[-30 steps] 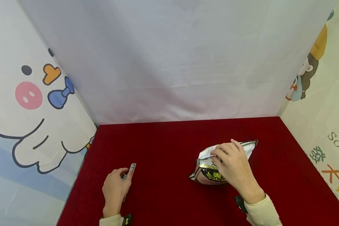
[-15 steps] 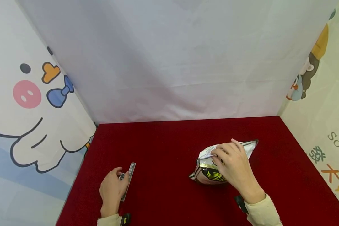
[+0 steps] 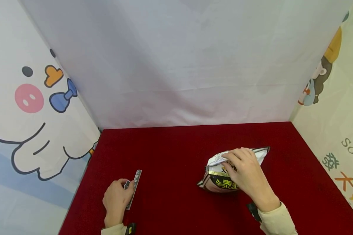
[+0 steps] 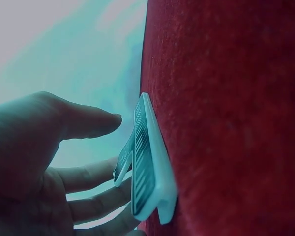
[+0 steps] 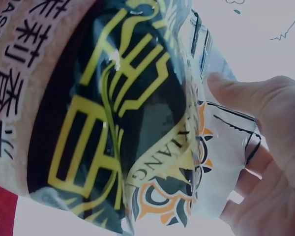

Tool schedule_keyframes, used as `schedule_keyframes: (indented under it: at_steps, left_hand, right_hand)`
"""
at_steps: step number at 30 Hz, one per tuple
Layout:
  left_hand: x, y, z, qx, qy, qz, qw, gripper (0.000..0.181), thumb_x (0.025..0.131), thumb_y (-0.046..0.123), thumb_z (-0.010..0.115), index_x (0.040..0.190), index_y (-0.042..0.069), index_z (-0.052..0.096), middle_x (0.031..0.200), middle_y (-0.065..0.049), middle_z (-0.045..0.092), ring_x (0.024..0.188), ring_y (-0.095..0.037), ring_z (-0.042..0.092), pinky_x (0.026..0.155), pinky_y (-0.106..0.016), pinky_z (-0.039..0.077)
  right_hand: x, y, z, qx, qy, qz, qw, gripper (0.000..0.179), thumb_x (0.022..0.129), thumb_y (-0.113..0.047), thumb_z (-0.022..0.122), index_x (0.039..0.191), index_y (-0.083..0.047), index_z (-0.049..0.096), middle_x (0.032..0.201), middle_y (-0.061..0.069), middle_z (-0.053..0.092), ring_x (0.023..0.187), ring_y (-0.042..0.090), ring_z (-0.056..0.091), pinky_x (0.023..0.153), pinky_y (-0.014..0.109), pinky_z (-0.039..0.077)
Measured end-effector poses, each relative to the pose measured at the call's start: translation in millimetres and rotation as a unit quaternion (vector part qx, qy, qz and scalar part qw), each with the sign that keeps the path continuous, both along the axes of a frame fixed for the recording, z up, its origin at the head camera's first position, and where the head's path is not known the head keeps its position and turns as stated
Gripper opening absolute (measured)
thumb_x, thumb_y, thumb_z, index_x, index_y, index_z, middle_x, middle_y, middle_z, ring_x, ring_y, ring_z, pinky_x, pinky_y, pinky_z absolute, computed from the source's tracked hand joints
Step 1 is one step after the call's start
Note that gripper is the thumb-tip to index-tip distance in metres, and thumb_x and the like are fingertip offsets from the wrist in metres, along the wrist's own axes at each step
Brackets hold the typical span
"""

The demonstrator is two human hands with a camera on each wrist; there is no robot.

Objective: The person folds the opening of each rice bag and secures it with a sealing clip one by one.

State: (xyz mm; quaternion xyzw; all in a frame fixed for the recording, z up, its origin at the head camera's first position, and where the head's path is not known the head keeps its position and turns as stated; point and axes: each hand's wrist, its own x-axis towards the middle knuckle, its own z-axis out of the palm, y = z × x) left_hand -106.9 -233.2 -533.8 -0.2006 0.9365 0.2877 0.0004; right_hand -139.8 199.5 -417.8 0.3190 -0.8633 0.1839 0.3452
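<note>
A clear-fronted bag of rice [image 3: 223, 181] with black and yellow printing sits on the right half of the red table. Its white top is folded over, and my right hand [image 3: 247, 169] holds that fold, thumb on the near side and fingers behind. In the right wrist view the thumb [image 5: 246, 93] lies against the folded film. A long, narrow bag clip [image 3: 137, 179] with a striped face and a side tab lies at the left. Beside it is my left hand [image 3: 117, 197]; in the left wrist view its thumb [image 4: 91, 120] stands apart from the clip, fingers behind the tab.
The red table [image 3: 170, 156] ends at a pale curtain [image 3: 194, 107] at the back. Printed cartoon cloth hangs along the left and right sides. A stretch of red cloth lies between the two hands.
My left hand has shifted slightly left, uncovering more of the clip, which now lies along the table. Its fingers have drawn in toward the tab. The right hand keeps hold of the bag's fold.
</note>
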Motion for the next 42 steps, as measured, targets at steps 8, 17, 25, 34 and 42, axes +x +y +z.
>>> schedule_keyframes:
  at_steps: [8,17,25,34,42]
  left_hand:
    - [1.5,1.8,6.0,0.008,-0.001,-0.011,0.9999,0.046,0.100,0.043,0.066,0.126,0.006,0.075,0.116,-0.019,0.077,0.074,-0.025,0.066,0.057,-0.038,0.047]
    - [1.7,7.9,13.8,0.010,0.021,-0.026,0.9994,0.054,0.100,0.040,0.067,0.137,0.000,0.068,0.120,-0.020,0.078,0.086,-0.035,0.075,0.067,-0.047,0.055]
    - [4.2,7.1,18.4,0.011,-0.001,-0.051,0.9986,0.038,0.098,0.034,0.071,0.120,0.003,0.077,0.102,-0.014,0.081,0.069,-0.019,0.068,0.057,-0.037,0.050]
    - [6.1,8.3,23.0,0.011,0.025,-0.050,0.9984,0.035,0.097,0.030,0.073,0.122,0.005,0.076,0.097,-0.011,0.079,0.066,-0.018,0.062,0.056,-0.036,0.045]
    - [8.1,14.8,27.3,0.017,0.130,0.008,0.9913,0.031,0.094,0.028,0.080,0.119,0.009,0.079,0.093,-0.009,0.079,0.076,-0.023,0.070,0.070,-0.045,0.051]
  right_hand:
    - [-0.2,4,1.0,-0.014,-0.004,0.003,0.9999,0.040,0.066,0.004,0.095,0.102,-0.001,0.077,0.099,0.011,0.074,0.090,0.032,0.068,0.094,0.052,0.051]
    - [2.2,6,-1.7,-0.030,0.001,-0.041,0.9987,0.056,0.068,-0.004,0.096,0.120,-0.003,0.075,0.107,0.015,0.077,0.098,0.038,0.069,0.110,0.070,0.039]
    - [2.5,7,-3.1,-0.044,-0.006,-0.056,0.9975,0.052,0.069,-0.006,0.097,0.113,0.001,0.071,0.101,0.017,0.074,0.095,0.040,0.068,0.111,0.073,0.036]
    - [2.8,6,-4.0,-0.053,-0.007,-0.055,0.9970,0.046,0.067,-0.004,0.097,0.105,0.000,0.070,0.099,0.017,0.073,0.094,0.040,0.068,0.108,0.075,0.037]
    - [2.8,5,-5.1,-0.053,-0.009,-0.056,0.9970,0.046,0.067,-0.004,0.097,0.104,0.000,0.070,0.099,0.017,0.073,0.094,0.040,0.068,0.108,0.075,0.037]
